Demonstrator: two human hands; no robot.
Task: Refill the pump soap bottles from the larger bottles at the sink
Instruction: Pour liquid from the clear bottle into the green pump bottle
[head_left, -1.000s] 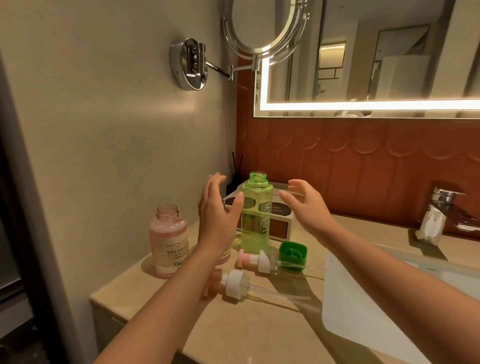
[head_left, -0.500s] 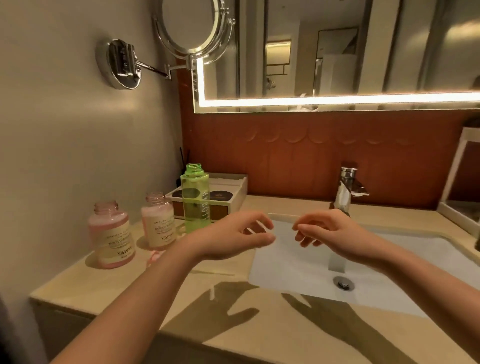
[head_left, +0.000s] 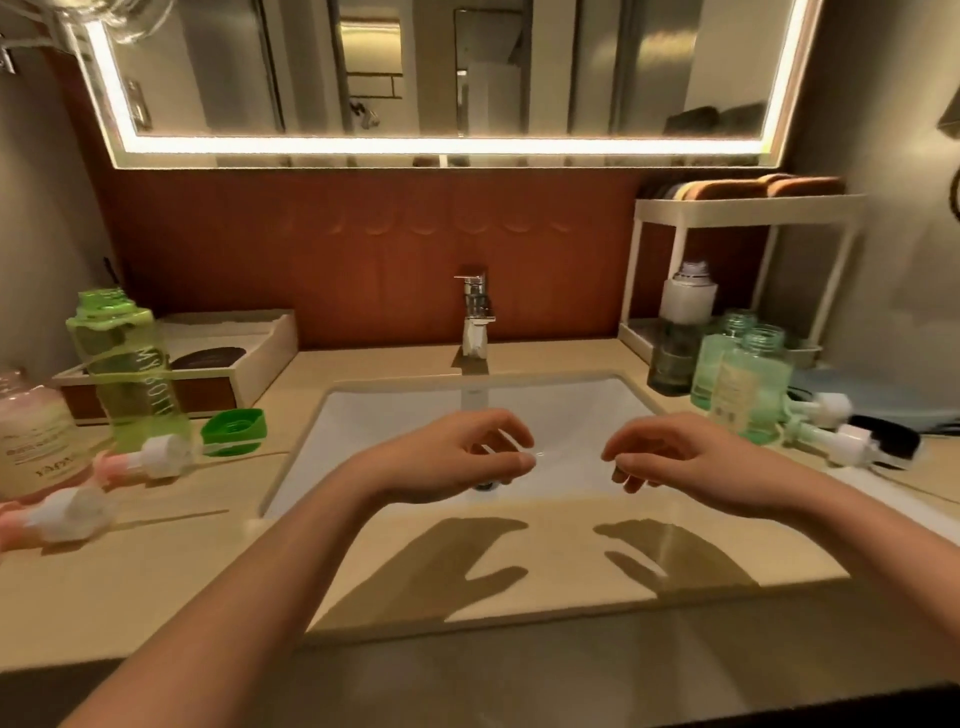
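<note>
Under a lit mirror (head_left: 441, 73), a beige counter (head_left: 182, 571) surrounds a white sink (head_left: 571, 410).

We were in a bathroom, standing at its vanity. A white rectangular ceramic basin (head_left: 571, 410) sat sunk into a beige polished stone counter (head_left: 208, 571), and a chrome single-lever faucet (head_left: 475, 312) stood behind it. Above ran a wide wall mirror edged with a glowing light strip (head_left: 441, 78), over a reddish-brown backsplash with scalloped relief (head_left: 337, 249). On the right we saw a white two-tier rack (head_left: 748, 210) with folded brown and tan towels (head_left: 800, 186) on its top shelf. Toiletry bottles stood at both ends of the counter: a tall clear green plastic bottle (head_left: 130, 374) on the left and pale green clear bottles (head_left: 753, 384) on the right. A white-walled open tray (head_left: 270, 343) lay by the backsplash.
</note>
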